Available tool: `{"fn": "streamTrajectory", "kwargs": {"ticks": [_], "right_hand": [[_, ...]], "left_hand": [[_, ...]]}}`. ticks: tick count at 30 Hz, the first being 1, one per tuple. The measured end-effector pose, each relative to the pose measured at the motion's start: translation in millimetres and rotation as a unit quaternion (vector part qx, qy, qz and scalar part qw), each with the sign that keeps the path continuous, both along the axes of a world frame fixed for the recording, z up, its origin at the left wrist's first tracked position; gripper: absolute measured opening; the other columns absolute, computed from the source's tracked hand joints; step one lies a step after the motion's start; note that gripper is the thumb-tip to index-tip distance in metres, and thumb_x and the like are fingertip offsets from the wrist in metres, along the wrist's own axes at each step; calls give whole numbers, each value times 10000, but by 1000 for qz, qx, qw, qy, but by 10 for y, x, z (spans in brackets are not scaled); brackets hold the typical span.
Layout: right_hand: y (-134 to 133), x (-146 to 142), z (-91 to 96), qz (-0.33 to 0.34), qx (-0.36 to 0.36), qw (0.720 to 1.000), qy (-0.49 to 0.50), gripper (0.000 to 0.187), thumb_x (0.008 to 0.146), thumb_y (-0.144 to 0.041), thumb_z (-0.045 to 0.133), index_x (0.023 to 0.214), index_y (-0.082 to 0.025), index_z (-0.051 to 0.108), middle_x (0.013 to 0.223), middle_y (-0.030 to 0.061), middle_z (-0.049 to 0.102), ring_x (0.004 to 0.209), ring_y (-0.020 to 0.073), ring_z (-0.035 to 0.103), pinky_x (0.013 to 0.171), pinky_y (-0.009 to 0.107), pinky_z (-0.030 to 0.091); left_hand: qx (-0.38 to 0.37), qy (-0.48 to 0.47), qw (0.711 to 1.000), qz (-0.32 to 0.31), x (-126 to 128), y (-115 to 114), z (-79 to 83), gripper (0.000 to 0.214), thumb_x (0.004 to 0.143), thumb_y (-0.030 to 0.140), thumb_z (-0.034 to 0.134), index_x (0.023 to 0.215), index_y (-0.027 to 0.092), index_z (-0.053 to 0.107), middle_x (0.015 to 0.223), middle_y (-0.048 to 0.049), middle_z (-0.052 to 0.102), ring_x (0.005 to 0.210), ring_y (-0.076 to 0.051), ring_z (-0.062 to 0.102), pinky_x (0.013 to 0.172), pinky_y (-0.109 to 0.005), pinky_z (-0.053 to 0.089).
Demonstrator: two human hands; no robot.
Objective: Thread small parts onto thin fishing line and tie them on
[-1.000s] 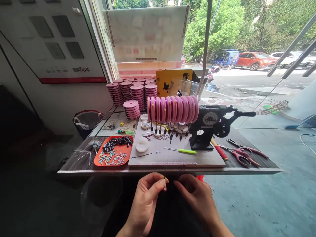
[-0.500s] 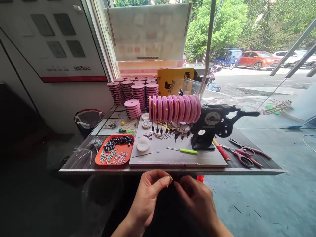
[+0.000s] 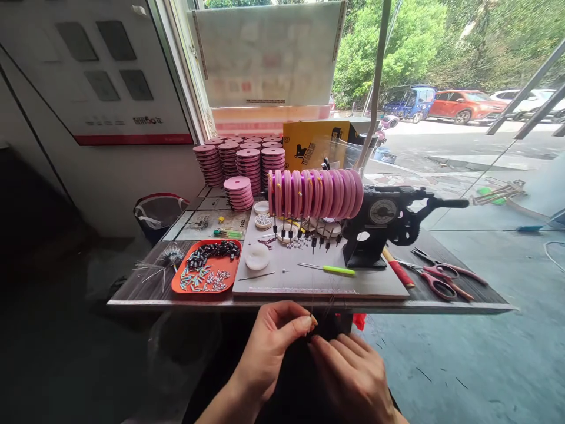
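My left hand [image 3: 276,341] is closed in a pinch in front of the table edge. A thin line [image 3: 313,288] rises from its thumb and fingertip toward the pink spools [image 3: 315,194] on the black hand-cranked winder [image 3: 366,227]. My right hand [image 3: 353,368] is beside it, slightly lower, fingers curled and pressed together near the left fingertips. Whatever the right fingers hold is too fine or hidden to make out. Short strands with small black pieces [image 3: 313,242] hang below the mounted spools.
An orange tray [image 3: 176,282] of beads and small tubes stands left. On the board [image 3: 273,288] lie a green-handled needle tool [image 3: 339,271], a white dish [image 3: 256,257] and loose beads. Scissors [image 3: 441,285] and pliers [image 3: 463,274] lie right. Stacked pink spools [image 3: 248,162] stand behind.
My right hand has moved slightly down, its fingers turned toward the left fingertips. My left pinch has shifted a little right. The thin line above it shows more clearly.
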State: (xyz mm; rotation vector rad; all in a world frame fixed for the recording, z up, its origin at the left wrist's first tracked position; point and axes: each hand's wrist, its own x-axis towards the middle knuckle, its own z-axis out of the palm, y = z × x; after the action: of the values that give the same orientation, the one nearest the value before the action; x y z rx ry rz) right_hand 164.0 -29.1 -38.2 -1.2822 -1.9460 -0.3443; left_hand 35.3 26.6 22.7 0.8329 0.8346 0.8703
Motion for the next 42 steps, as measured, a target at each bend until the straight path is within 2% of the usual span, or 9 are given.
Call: {"fn": "streamTrajectory", "kwargs": {"ticks": [11,18,26,29,33,35,38,40,42], "right_hand": [[41,68,36,24,-93,994,46,258,868,-137,411,655,-187,548,507,7,522,474,140,448,527,279,269],[233,106,293,76,-335,862,373,249,871,-320,428,991,-164,582,780,54,638,718,195,598,650,269,451],[331,153,424,29,-319,852,415,310,842,-367,459,978,-156,640,719,51,607,637,182,534,604,276,419],[320,182,376,58,-305,794,523,267,815,-355,531,972,-175,650,663,6,549,547,128,453,509,230,368],[344,184,331,120,-275,650,698,311,753,-287,608,1060,-241,619,845,-1,576,516,71,415,502,201,366],[336,181,314,161,-296,630,700,371,760,-261,580,1131,-267,575,961,16,592,515,69,437,531,218,402],[253,192,275,139,-295,767,553,320,815,-241,535,1134,-243,551,843,14,628,523,106,493,525,232,413],[171,210,269,72,-204,903,371,167,846,-212,518,993,-203,594,706,9,619,543,135,528,525,236,398],[118,228,320,20,-90,980,176,150,880,-169,463,823,-178,602,623,13,593,528,144,527,516,244,369]], "left_hand": [[14,19,1000,-9,31,1,43,75,603,204,733,589,146,688,572,-8,622,562,-109,517,603,-215,400],[8,11,995,100,21,24,-108,102,595,222,751,633,147,695,633,-11,634,510,-81,463,497,-203,376],[139,115,983,41,137,105,-117,97,631,206,705,569,136,677,642,22,466,482,-64,391,433,-210,289],[109,121,987,-3,127,106,-52,85,616,194,698,563,132,674,641,19,475,508,-70,386,451,-211,269],[-8,71,996,-52,126,95,15,63,591,178,673,559,134,640,592,10,548,516,-77,386,482,-209,264],[-46,48,995,-69,129,91,21,88,580,187,672,544,130,616,591,-2,565,530,-81,398,485,-206,257],[-28,58,996,-68,126,91,6,103,594,204,661,547,135,601,556,14,525,515,-81,387,484,-209,258],[61,126,990,-35,121,89,1,94,619,193,650,553,144,605,560,30,479,518,-85,380,496,-215,280],[180,215,960,-2,116,79,10,102,656,178,628,558,149,613,619,22,473,558,-99,412,516,-220,313]]}}
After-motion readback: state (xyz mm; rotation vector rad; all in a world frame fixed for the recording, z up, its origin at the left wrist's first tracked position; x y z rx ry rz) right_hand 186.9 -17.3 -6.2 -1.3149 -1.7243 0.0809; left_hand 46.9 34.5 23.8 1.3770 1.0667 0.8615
